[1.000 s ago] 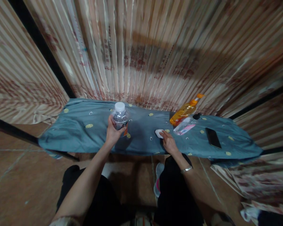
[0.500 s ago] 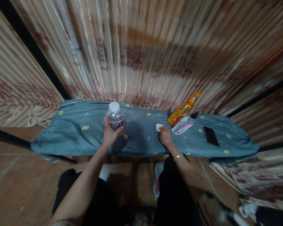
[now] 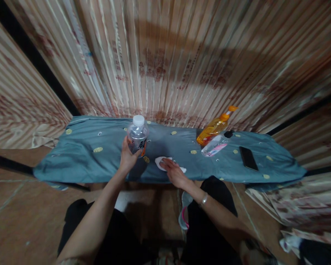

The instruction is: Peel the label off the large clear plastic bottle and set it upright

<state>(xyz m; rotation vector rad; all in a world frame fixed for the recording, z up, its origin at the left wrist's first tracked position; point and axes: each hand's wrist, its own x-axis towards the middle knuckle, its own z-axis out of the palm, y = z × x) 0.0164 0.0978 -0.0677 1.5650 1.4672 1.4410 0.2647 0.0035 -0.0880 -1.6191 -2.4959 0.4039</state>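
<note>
My left hand [image 3: 129, 156] is wrapped round a clear plastic bottle [image 3: 138, 134] with a white cap and a dark and orange label. The bottle stands upright, on or just above the blue cloth cover [image 3: 82, 151]. To its right, my right hand [image 3: 175, 173] is closed on a white tissue or small cloth [image 3: 161, 163], pressed flat against the cover. Part of the white piece shows beyond the fingertips and another part beside the palm; the rest is under the hand.
An orange pump bottle [image 3: 212, 130] and a clear bottle with a black top [image 3: 215, 145] stand close together on the right. A black phone [image 3: 248, 158] lies further right. Behind the table hangs a pleated curtain [image 3: 160, 66]; dark poles [image 3: 41, 62] flank it.
My right hand has moved left and nearer to me with the white piece, which is now spread out. The left hand and its bottle have shifted only slightly.
</note>
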